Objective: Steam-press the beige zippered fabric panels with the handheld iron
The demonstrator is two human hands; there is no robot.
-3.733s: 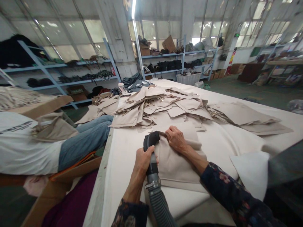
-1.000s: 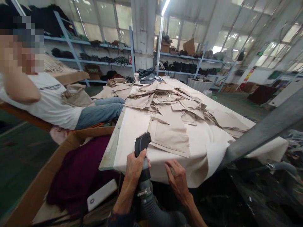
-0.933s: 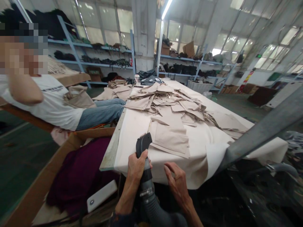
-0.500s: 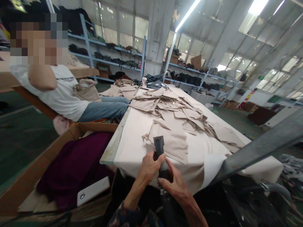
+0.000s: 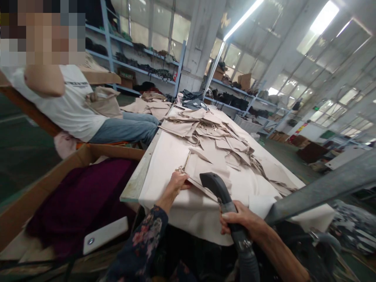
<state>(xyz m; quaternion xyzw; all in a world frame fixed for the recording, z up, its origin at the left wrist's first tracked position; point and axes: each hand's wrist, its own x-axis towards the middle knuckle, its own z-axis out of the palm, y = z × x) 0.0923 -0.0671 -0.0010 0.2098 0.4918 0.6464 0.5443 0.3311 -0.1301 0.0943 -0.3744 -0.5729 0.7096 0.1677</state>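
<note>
My right hand is wrapped round the handle of a black nozzle with a ribbed hose, whose head hangs over the front of the table. To its left, my left hand pinches the near left corner of a beige fabric piece. That piece lies on the white-covered table, with a thin cord or strip along its left edge. Beyond it spreads a heap of similar beige pieces.
At the left a person in a white shirt sits beside the table. A cardboard box holds purple cloth, with a white phone near it. A grey metal post slants across the right.
My left hand has left the black nozzle and moved forward to the fabric corner. My right hand has carried the nozzle to the right and turned it. The view has shifted slightly.
</note>
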